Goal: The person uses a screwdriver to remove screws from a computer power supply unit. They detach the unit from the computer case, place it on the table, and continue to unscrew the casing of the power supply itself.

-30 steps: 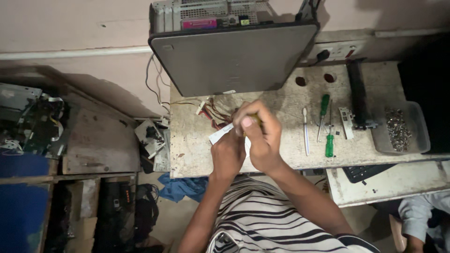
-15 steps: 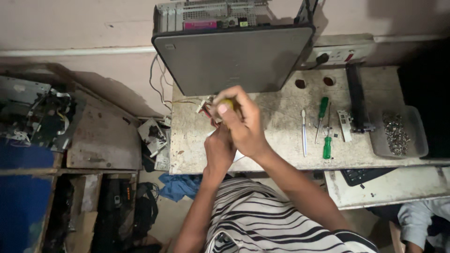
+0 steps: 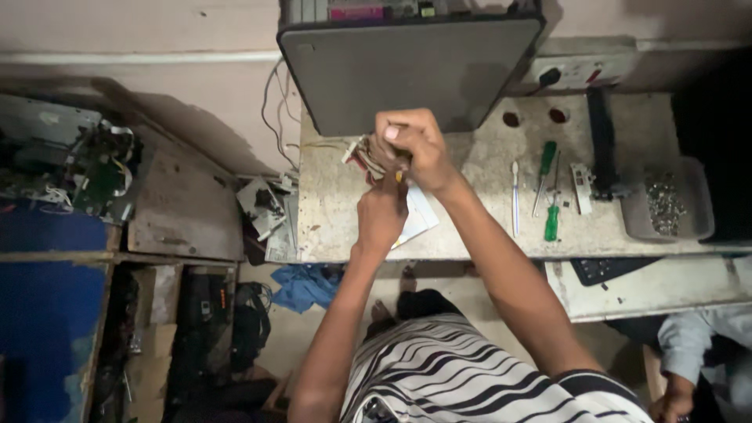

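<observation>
- Your right hand is clenched over a small bundle of wires and connectors, at the back-left part of the worn workbench.
- The bundle sticks out to the left of your right fingers; the rest is hidden under the palm.
- A small yellow-tipped bit shows just below your right hand, between both hands. It may be a tool tip; too small to tell.
- Your left hand is just in front of the right one, fingers curled up toward the bundle. Grip is hidden, so I cannot tell if it holds anything.
- A white card lies flat on the workbench, partly under your left hand.
- A grey laptop-like device stands at the back edge of the workbench, right behind your hands.
- Right of your hands on the workbench: a thin white tool, then two green-handled screwdrivers, well apart from the bundle.
- Further right, a small white bracket and a black bar.
- At the workbench's right end, a clear tray of screws.
- A blue cloth lies below the workbench's front-left edge.
- Another person's sleeve and hand sit below the workbench's right end.
</observation>
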Demonstrator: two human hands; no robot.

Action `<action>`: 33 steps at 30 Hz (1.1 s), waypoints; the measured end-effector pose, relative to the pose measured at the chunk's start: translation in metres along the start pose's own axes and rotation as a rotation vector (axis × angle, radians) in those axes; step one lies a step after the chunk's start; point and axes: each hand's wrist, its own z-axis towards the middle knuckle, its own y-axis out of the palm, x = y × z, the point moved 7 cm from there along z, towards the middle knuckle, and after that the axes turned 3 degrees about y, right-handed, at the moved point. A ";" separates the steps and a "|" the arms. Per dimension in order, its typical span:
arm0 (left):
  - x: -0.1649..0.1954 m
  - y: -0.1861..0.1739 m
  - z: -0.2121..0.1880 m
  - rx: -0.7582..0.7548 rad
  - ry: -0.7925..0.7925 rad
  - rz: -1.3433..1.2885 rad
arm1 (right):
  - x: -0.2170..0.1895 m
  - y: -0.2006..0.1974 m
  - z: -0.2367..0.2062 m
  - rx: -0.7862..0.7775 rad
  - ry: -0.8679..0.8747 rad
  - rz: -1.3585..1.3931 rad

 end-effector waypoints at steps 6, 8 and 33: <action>-0.006 0.000 -0.003 -0.009 -0.016 -0.010 | -0.015 0.010 -0.015 0.252 -0.138 -0.286; -0.006 0.002 -0.003 -0.018 0.000 -0.035 | -0.021 0.016 -0.027 0.400 -0.207 -0.390; -0.014 0.004 -0.022 -0.165 0.202 -0.186 | -0.012 0.010 -0.031 -0.088 0.013 0.030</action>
